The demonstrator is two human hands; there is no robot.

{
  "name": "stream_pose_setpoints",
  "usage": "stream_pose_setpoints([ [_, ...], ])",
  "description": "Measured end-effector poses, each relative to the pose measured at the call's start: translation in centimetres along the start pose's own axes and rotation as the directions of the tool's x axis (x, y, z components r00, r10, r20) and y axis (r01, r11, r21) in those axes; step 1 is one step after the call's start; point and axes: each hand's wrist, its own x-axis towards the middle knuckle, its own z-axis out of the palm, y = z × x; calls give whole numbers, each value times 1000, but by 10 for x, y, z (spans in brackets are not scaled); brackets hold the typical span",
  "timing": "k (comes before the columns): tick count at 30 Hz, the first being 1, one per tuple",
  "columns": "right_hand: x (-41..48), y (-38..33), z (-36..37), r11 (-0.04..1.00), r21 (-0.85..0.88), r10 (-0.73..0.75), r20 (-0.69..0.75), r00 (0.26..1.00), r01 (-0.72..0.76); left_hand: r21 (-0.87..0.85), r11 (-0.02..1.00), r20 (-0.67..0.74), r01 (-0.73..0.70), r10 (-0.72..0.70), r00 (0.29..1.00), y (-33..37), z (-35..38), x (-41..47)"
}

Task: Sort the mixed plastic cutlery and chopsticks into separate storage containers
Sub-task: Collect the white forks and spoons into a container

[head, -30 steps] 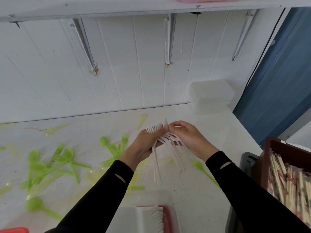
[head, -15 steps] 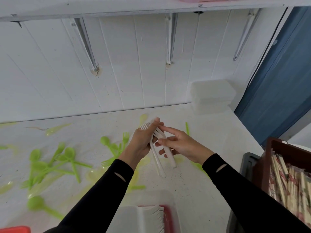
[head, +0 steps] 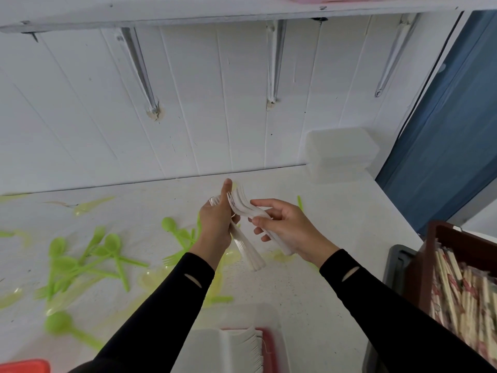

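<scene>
White speckled counter fills the lower half of the view and runs back to a panelled wall. Nearest, at the bottom edge, a blurred clear tub with a red rim holds sorted white forks laid side by side. A red object shows in the bottom left corner, too cropped to identify. Beside the counter's right edge, a brown box is packed with wrapped chopsticks and sits against a dark grey tray.

Two black sleeves reach forward above the middle of the counter. The left hand has its fingers curled round a fork bundle, thumb straight up, handles pointing down toward the viewer. The right hand has its fingers wrapped round a second fork bundle, whose tines fan upward and touch the left palm. Both bundles are held off the surface.

To the left, green spoons and forks lie scattered on the counter, some just behind the left wrist. Farther back lie pale yellow translucent pieces.

In the far right corner, stacked clear containers stand against the wall. Metal brackets carry a shelf above, and a blue panel closes the right side.
</scene>
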Motion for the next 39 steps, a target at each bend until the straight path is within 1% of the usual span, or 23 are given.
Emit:
stream_pose_setpoints([
  [2,1,1,0,1000,17,8,-9,1000,-8,100,992,24,73,-76,997,0,1,0],
  [3,1,2,0,1000,24,14,-25,1000,-13,117,986,63,119,-127,990,1,3,-1],
  [5,4,6,-1,1000,10,20,-76,997,-19,56,982,192,181,-188,963,-1,6,-4],
  [6,5,8,-2,1000,-15,21,-104,994,-23,34,982,239,184,-187,953,-3,7,-5],
  [7,5,8,-3,999,-39,30,-118,993,-35,48,984,252,169,-176,952,-5,8,-6],
  [9,5,10,-4,996,-55,65,-118,991,-72,91,985,218,149,-166,962,-8,8,-5],
  [13,6,12,-1,989,-122,72,-91,993,-83,92,980,167,176,-190,968,-7,8,-4],
  [16,6,13,-1,985,-146,83,-58,995,-91,74,979,194,188,-199,960,-8,7,-5],
  [20,3,6,-2,988,-87,124,-2,992,-124,-23,990,226,136,-127,966,-7,4,-4],
  [23,1,4,-2,984,-113,142,56,988,-135,-4,996,205,88,-85,975,-8,4,-6],
  [26,-1,6,-1,974,-162,185,148,972,-160,14,998,184,61,-62,981,-7,5,-4],
  [27,-1,7,0,971,-172,196,167,966,-167,21,998,186,64,-67,980,-6,5,-3],
  [29,-1,9,0,970,-178,191,158,969,-163,1,995,206,101,-99,973,-5,4,-1],
  [32,0,8,-4,979,-121,180,136,974,-164,-72,983,277,169,-143,950,0,4,-3],
  [34,1,4,-9,981,-81,188,146,971,-178,-68,983,313,170,-141,939,3,3,-4],
  [36,1,-2,-15,981,-24,196,175,965,-195,-97,982,353,164,-120,928,5,2,-4],
  [39,-1,-10,-26,972,44,214,256,943,-232,-124,976,401,178,-114,909,7,3,-7],
])
